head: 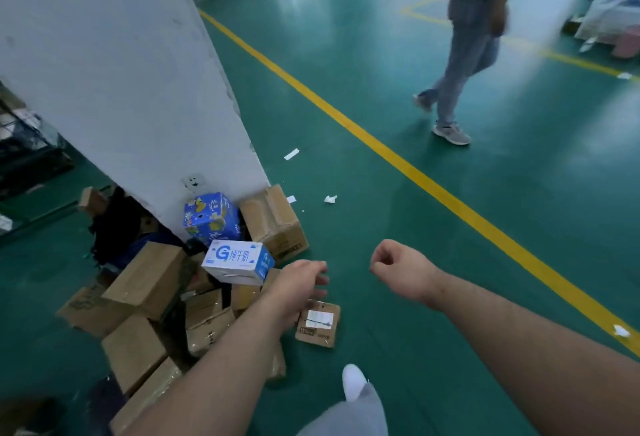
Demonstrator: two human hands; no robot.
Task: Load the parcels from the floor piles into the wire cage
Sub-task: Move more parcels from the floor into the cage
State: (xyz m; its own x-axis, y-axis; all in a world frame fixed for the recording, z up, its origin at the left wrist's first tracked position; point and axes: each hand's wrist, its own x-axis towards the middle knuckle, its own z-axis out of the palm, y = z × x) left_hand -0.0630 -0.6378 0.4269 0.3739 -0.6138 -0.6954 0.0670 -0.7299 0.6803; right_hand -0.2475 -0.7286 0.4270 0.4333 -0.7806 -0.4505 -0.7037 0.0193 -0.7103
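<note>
Parcels (145,280) lie in a loose heap on the green floor (398,165) against the foot of a white pillar (138,72), just left of and beneath the left hand (299,285). That hand's fingers (319,266) are stretched out and relaxed, somewhat blurred, grasping nothing. The right hand (398,269) hangs beside it with its fingers loosely curled in, also empty. Directly under the left fingers lies a small flat parcel (318,323) of brown card with a white label, alone at the heap's edge. It looks light and stiff, probably a one-hand pinch across its short edges, though lying flat on the floor it may need a fingertip worked under one side first. Just left of the fingers a white-and-blue milk carton (239,262) perches tilted on the heap. Liquid contents would likely make it heavy for its size, so it probably wants both hands under its bottom corners, and lifting it could unsettle the boxes it rests on. Beyond the fingers, a blue printed box (211,219) and a large brown box (273,221) lean at the pillar. The taped brown cartons nearer the body look rigid, though their glossy tape may be slippery. No wire cage is plainly in view.
</note>
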